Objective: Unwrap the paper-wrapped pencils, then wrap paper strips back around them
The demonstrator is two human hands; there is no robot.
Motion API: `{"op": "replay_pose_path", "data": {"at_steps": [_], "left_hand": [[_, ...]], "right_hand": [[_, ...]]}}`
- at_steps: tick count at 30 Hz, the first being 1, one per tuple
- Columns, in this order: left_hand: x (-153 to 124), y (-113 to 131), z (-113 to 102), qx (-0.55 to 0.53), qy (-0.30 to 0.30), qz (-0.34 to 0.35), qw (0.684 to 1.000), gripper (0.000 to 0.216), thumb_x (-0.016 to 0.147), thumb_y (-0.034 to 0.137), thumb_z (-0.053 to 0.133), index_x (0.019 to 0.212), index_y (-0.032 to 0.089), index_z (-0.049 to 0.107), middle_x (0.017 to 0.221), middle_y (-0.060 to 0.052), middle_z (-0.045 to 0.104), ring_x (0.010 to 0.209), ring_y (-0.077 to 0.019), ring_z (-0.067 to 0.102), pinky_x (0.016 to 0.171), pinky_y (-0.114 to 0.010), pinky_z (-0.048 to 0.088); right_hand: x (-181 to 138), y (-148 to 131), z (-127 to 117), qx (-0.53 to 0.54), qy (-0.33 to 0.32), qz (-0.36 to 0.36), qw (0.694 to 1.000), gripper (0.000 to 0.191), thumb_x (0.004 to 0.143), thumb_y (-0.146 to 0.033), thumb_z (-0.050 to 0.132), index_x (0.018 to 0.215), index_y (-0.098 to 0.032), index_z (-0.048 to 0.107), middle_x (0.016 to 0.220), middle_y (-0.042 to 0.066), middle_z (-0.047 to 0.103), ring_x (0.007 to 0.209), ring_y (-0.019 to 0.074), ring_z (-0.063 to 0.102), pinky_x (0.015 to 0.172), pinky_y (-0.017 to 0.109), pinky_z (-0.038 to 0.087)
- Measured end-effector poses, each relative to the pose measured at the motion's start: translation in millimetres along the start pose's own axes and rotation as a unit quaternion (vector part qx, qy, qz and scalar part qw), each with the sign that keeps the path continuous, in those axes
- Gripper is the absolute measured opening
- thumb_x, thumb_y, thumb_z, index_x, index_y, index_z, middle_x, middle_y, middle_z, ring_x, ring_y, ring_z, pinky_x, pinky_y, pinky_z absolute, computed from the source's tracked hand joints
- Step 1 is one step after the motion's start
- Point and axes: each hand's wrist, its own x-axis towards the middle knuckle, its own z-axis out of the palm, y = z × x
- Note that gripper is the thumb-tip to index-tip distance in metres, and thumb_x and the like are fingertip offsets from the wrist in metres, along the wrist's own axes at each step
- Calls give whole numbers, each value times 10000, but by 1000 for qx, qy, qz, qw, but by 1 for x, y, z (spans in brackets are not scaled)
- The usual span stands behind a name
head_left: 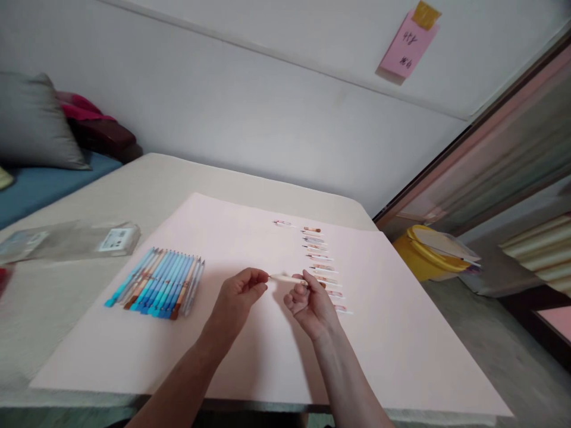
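A cream-coloured pen (286,278) is held level above the pink sheet, between my two hands. My left hand (244,286) pinches its thin tip with thumb and fingertips. At the other end, my right hand (311,300) grips the barrel, its fingers curled. Just behind the right hand runs a column of white patterned pens (322,267), laid side by side; the fingers hide part of it. One more pen (282,223) lies apart at the far side. Left of my hands, several blue and brown pens (163,279) lie in a tight row.
The pink sheet (401,356) covers much of the pale table (250,184). Clear plastic packaging (84,238) lies at the left, with a grey cushion (38,122) beyond. A yellow bucket (413,255) stands on the floor at right. A pink note (408,46) is taped to the wall.
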Motion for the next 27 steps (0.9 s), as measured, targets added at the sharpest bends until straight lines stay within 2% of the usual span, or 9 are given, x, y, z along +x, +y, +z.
{"op": "replay_pose_path", "data": {"at_steps": [13,18,23,27], "left_hand": [[2,0,-1,8,8,-6,1000,159,729,261,566,834,163,635,837,-43,659,823,-174,592,777,-297,423],[3,-6,-1,126,51,36,990,154,746,292,547,815,182,631,765,-24,654,738,-171,582,693,-287,423],[0,-5,1,257,90,112,956,149,783,252,495,800,206,635,783,-19,661,730,-160,582,683,-282,411],[0,-7,1,307,99,130,938,168,786,208,470,801,211,637,783,-17,662,697,-152,582,640,-269,402]], "right_hand": [[-2,-1,2,6,2,0,1000,139,772,-241,629,673,-146,612,421,-53,529,349,54,402,503,243,478],[-2,1,1,-20,-25,-17,999,152,763,-272,646,690,-139,635,416,-43,538,355,60,422,507,236,475],[-1,4,-2,-69,-85,-59,992,160,765,-274,648,718,-123,665,440,-4,582,384,80,484,505,220,454],[-2,4,-3,-93,-103,-77,987,152,767,-269,642,735,-124,675,460,5,604,396,87,507,518,217,453]]}}
